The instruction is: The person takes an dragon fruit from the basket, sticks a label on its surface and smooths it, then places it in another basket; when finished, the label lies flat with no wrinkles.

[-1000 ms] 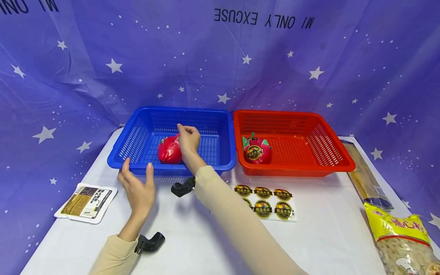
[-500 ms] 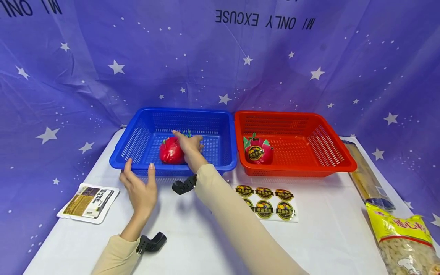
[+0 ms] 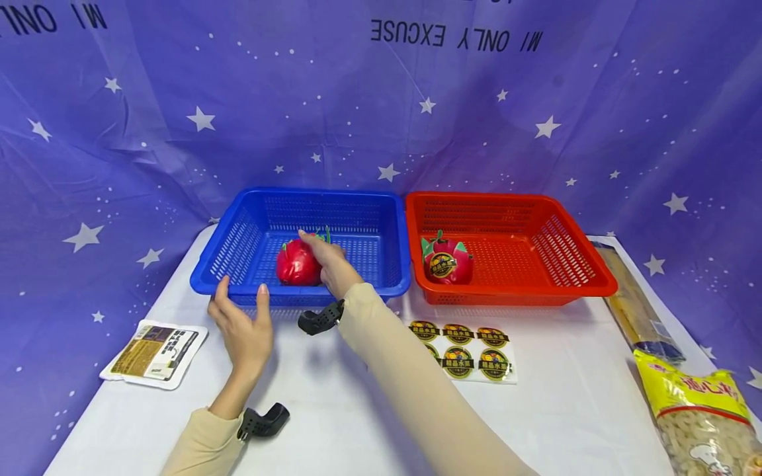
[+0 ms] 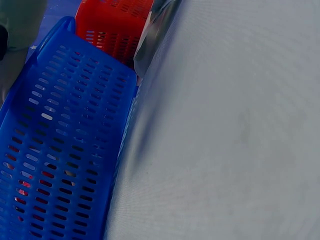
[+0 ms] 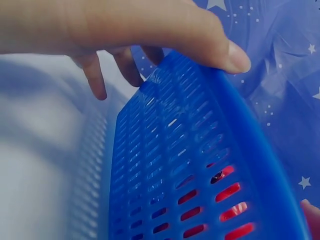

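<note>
Holding my left hand (image 3: 244,334) loosely spread at the near rim of the blue basket (image 3: 321,192), I see the dragon fruit (image 3: 296,264) just left of my right hand (image 3: 333,261), whose grip I can't tell, fingers hidden. Light pressure should prevent rolling.

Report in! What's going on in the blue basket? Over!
Left hand at front rim. Right hand at red fruit, partly hiding it. Basket walls could block sideways moves.

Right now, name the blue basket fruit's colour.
The fruit is mostly red, clearest in the head view.
</note>
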`<state>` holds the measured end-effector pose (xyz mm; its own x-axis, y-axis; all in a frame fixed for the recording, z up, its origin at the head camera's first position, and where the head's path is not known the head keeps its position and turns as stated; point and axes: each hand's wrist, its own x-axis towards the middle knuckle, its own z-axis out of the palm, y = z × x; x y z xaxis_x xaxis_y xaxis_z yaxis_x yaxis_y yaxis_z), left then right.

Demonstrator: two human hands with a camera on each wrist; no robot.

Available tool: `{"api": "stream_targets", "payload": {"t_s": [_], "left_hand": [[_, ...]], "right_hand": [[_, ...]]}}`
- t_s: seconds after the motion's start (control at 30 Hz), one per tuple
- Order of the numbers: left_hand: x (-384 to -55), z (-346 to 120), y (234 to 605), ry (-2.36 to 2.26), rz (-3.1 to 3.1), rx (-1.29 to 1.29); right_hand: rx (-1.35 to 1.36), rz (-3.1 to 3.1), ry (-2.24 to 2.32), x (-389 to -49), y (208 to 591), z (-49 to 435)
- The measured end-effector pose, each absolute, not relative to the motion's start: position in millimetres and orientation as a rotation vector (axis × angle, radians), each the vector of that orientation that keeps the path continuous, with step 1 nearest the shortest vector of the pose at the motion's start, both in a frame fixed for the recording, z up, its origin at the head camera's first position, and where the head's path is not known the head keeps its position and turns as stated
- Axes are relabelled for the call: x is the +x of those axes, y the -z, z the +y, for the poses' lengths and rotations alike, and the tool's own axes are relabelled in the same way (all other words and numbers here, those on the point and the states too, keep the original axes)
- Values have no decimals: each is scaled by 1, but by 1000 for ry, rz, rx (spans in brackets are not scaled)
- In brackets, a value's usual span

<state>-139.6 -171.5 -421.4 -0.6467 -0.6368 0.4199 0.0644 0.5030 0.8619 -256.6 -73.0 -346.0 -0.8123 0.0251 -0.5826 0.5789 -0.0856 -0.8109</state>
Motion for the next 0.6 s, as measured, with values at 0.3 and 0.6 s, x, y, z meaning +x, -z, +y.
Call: {"api": "stream_targets", "payload": {"t_s": [0.3,0.6], "left_hand": [[-140,-172,421,1171,-1987,456],[-139,-172,422,1172,-1990,462]], "right_hand": [[515,1721,1894,-257,349,-72],[529,1731,1851,-257,349,-72]]}}
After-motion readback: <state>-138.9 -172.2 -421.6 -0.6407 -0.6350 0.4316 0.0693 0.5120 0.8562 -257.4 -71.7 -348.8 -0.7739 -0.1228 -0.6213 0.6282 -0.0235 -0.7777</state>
